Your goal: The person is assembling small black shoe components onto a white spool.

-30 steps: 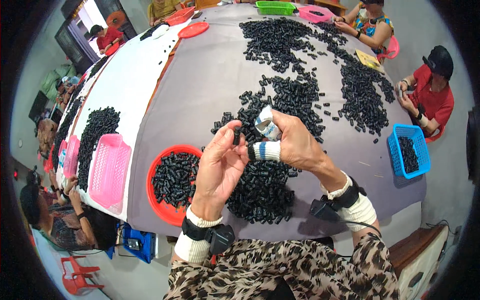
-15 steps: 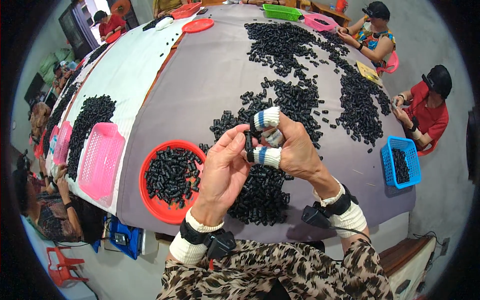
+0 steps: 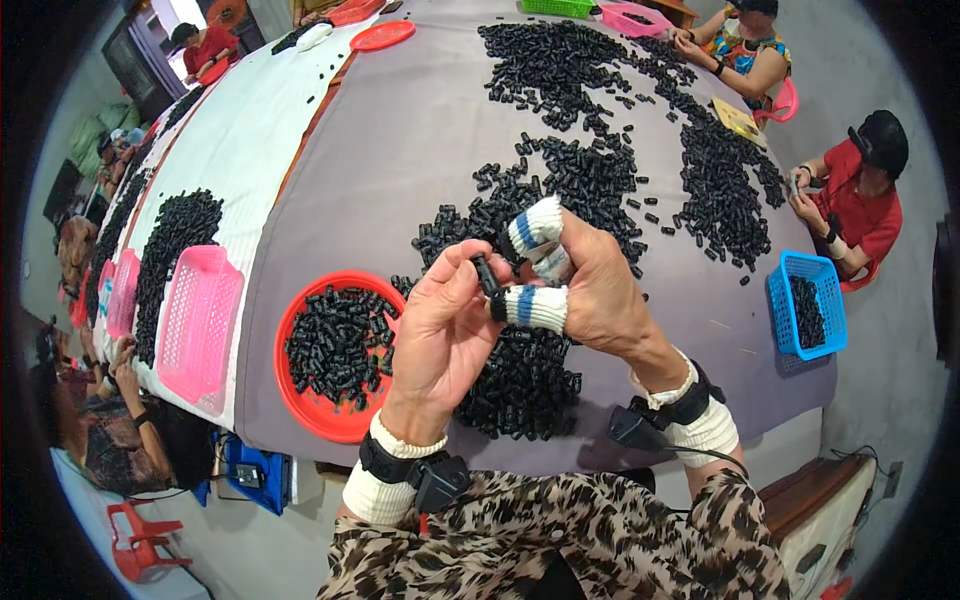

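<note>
Between the fingertips of my left hand [image 3: 445, 335] is a small black cylindrical part [image 3: 486, 275]. My right hand [image 3: 605, 290] meets it from the other side, its thumb and finger wrapped in white-and-blue striped knit sleeves with black ends. Some whitish material [image 3: 553, 266] shows inside the right hand's curl; I cannot make out what it is. Both hands are above a pile of the same black parts [image 3: 520, 390]. Just left of my left hand, a round red basin [image 3: 285, 385] holds many more of them.
The grey-covered table [image 3: 330, 220] bears further black heaps [image 3: 725, 200]. A blue basket [image 3: 835, 335] stands at the right edge, a pink basket [image 3: 200, 325] at the left. A red lid [image 3: 383, 35] lies farther back. A co-worker in red [image 3: 860, 220] sits at the right; others sit around.
The black part has tilted between my fingers, its top now leaning left. My hands stay close together, and the whole view has shifted slightly.
</note>
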The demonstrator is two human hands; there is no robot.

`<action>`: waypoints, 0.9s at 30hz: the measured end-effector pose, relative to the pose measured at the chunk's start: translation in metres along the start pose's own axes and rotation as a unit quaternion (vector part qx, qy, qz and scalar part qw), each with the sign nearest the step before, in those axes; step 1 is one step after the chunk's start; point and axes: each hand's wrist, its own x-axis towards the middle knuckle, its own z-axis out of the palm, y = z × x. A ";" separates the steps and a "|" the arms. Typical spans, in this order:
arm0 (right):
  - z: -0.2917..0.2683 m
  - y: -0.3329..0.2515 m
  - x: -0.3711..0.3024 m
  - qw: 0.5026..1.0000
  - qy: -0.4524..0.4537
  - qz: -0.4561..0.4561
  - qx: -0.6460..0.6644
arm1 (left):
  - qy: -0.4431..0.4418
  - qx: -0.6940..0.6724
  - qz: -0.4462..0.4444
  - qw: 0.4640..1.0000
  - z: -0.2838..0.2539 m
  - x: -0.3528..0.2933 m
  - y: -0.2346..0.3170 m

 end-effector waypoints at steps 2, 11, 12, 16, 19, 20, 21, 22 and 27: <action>-0.002 0.000 -0.002 1.000 0.004 0.003 0.004 | -0.004 0.006 -0.002 1.000 0.000 0.001 -0.001; -0.007 -0.001 -0.007 1.000 -0.010 -0.012 -0.018 | -0.009 0.033 0.003 0.999 0.001 0.000 -0.002; -0.006 -0.001 -0.007 1.000 -0.008 -0.012 -0.016 | -0.017 0.035 0.004 0.999 0.001 0.000 -0.002; -0.006 0.002 -0.009 1.000 -0.010 -0.011 -0.014 | -0.006 0.042 0.008 0.999 0.000 -0.001 -0.004; -0.007 0.005 -0.010 1.000 -0.012 -0.008 -0.016 | -0.003 0.049 0.008 0.999 0.002 -0.001 -0.005; -0.007 0.004 -0.010 1.000 -0.011 -0.007 -0.016 | -0.013 0.055 0.008 0.998 -0.001 0.000 -0.005; -0.007 0.004 -0.011 1.000 -0.008 -0.003 -0.014 | -0.023 0.061 0.009 0.998 -0.004 0.000 -0.006; -0.007 0.003 -0.011 1.000 -0.004 0.001 -0.012 | -0.022 0.061 0.008 0.998 -0.004 0.000 -0.006; -0.006 0.003 -0.013 1.000 0.007 -0.010 -0.021 | 0.043 0.084 0.014 0.995 0.002 0.000 -0.009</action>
